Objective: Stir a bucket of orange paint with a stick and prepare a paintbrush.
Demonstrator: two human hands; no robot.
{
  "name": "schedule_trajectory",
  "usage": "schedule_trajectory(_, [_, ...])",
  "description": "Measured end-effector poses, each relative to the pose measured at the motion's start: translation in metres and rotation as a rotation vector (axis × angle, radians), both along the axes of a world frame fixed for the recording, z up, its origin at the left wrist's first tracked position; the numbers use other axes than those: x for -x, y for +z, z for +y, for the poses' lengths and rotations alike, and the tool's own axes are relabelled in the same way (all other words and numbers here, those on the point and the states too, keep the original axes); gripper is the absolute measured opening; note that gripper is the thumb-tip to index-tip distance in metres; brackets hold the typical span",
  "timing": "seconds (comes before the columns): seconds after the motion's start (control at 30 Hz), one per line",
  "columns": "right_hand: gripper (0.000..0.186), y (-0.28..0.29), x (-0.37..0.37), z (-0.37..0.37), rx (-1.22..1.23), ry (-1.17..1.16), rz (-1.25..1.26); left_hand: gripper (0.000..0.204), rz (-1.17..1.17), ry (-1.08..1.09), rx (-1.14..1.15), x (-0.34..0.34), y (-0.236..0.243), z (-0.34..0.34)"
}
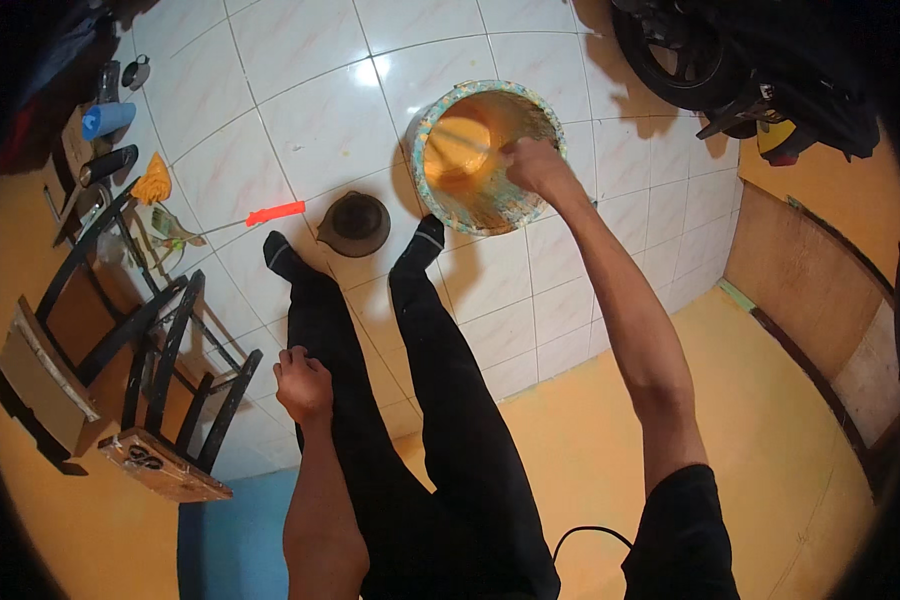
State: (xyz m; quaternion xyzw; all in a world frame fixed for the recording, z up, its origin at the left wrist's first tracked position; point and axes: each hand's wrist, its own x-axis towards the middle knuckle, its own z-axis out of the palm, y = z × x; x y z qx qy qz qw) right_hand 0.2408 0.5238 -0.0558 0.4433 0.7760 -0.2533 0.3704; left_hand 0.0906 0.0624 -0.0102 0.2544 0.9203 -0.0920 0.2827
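Observation:
Inside the rim of a large paint-spattered bucket is my right hand, its fingers closed on a thin stick-like tool blurred by motion. The tool reaches into orange paint at the bottom. Dried smears in several colours coat the bucket's wall. My left hand rests curled into a fist by my left knee, with nothing showing in it. On the tiles between my feet and left of the bucket stands a dark, round, bowl-like vessel with a small spout.
A bright red strip lies near my left foot. Farther left are an orange-smeared lump, a blue cup and a black-framed wooden chair on its side. A motorcycle wheel stands at the far right, above a wooden panel.

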Motion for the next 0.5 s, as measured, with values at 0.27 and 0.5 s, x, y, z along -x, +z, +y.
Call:
schedule_trajectory(0.27, [0.041, 0.010, 0.001, -0.011, 0.108, -0.058, -0.143, 0.016, 0.019, -0.005, 0.017, -0.002, 0.001, -0.008])
schedule_trajectory(0.5, [0.032, -0.011, -0.055, 0.002, -0.108, 0.043, -0.131, 0.016, 0.021, -0.015, -0.009, -0.008, -0.001, -0.004])
